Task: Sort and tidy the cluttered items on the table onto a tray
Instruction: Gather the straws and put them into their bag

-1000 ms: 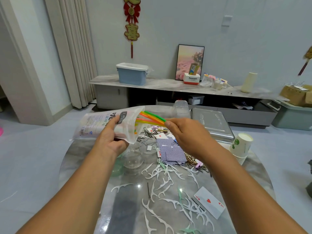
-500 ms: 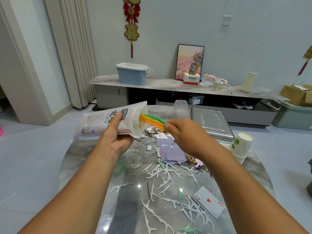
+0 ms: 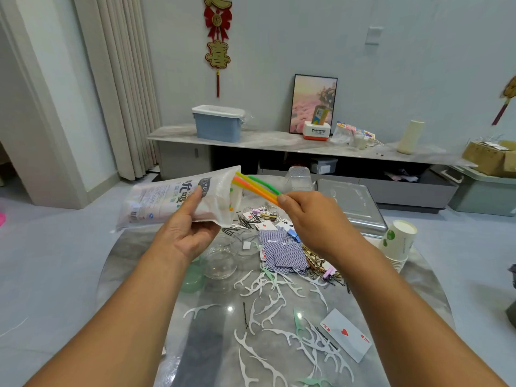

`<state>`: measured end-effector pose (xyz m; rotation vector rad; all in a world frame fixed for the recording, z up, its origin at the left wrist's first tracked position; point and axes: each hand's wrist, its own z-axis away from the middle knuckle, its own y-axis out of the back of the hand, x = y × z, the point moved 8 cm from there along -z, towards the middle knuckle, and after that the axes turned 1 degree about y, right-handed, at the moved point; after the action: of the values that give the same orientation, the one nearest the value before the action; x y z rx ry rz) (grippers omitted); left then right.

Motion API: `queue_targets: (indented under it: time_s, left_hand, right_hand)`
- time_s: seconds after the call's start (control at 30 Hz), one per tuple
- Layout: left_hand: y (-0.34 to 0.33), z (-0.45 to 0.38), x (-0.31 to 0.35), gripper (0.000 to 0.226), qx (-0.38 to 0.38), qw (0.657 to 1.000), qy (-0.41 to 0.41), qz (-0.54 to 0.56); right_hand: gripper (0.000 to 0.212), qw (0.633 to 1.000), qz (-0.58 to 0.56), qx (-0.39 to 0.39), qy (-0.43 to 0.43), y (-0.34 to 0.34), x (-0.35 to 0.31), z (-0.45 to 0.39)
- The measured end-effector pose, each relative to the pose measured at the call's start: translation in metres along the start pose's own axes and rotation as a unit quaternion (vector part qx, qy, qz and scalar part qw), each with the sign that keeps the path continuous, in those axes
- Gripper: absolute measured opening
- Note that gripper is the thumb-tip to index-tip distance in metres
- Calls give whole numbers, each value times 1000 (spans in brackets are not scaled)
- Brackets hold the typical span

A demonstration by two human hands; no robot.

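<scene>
My left hand (image 3: 186,229) grips a white plastic straw bag (image 3: 178,196) by its open end, held above the far left of the round table (image 3: 131,263). My right hand (image 3: 310,219) pinches a bundle of yellow, orange and green straws (image 3: 255,187) whose far ends sit inside the bag's mouth. A silver metal tray (image 3: 351,208) lies upside down at the table's far right. Blue-backed playing cards (image 3: 282,252), white floss picks (image 3: 268,300) and black hairpins (image 3: 245,219) lie scattered below my hands.
A stack of paper cups (image 3: 398,244) stands at the right edge. Clear glass bowls (image 3: 223,261) and a green lid (image 3: 192,277) sit under my left wrist. An ace of hearts (image 3: 346,333) lies near the front right. A clear plastic box (image 3: 298,180) stands at the far edge.
The bag's mouth has tilted up and the straws now point down-right out of it; my right hand has shifted slightly right and lower while still pinching the straws.
</scene>
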<state>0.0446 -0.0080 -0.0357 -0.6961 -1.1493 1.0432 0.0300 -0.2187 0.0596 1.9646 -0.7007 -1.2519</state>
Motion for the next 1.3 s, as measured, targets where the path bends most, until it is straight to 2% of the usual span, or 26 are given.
queue_targets:
  time_s: [0.1, 0.3, 0.43, 0.53, 0.67, 0.77, 0.83, 1.0, 1.07, 1.17, 1.23, 1.3]
  left_hand:
    - [0, 2, -1, 43, 1, 1000, 3, 3]
    - [2, 1, -1, 42, 15, 999, -10, 34]
    - [3, 1, 1, 56, 24, 999, -14, 39]
    - [1, 2, -1, 48, 21, 1000, -9, 19]
    - [0, 2, -3, 38, 16, 1000, 0, 1]
    - [0, 2, -3, 44, 18, 1000, -3, -8]
    - [-1, 2, -4, 47, 14, 999, 1, -40]
    - [4, 2, -2, 38, 1, 995, 11, -100]
    - [2, 2, -2, 36, -19, 996, 9, -85]
    - [-6, 1, -4, 29, -53, 998, 2, -24]
    - [-10, 0, -6, 28, -66, 998, -4, -7]
    - [-11, 1, -9, 36, -65, 998, -3, -14]
  right_hand:
    - [43, 1000, 1, -12, 0, -8, -4, 0]
    - [42, 994, 24, -104, 1, -29, -6, 4]
    - [39, 996, 75, -32, 37, -13, -7, 0]
    - [35, 989, 140, 25, 46, -6, -6, 0]
    - [37, 981, 181, 60, 28, -4, -4, 3]
    - [37, 978, 191, 75, 28, -3, -5, 3]
    - [35, 983, 173, 47, 31, -8, -4, 2]
    - [35, 998, 51, -40, 26, -20, 6, -1]
    - [38, 996, -38, -74, -29, -26, 17, 0]
    - [41, 958, -218, -118, -143, -45, 26, 9]
    - [41, 967, -198, -102, -125, -48, 20, 8]
    - [42, 993, -88, -52, -56, -42, 11, 4]
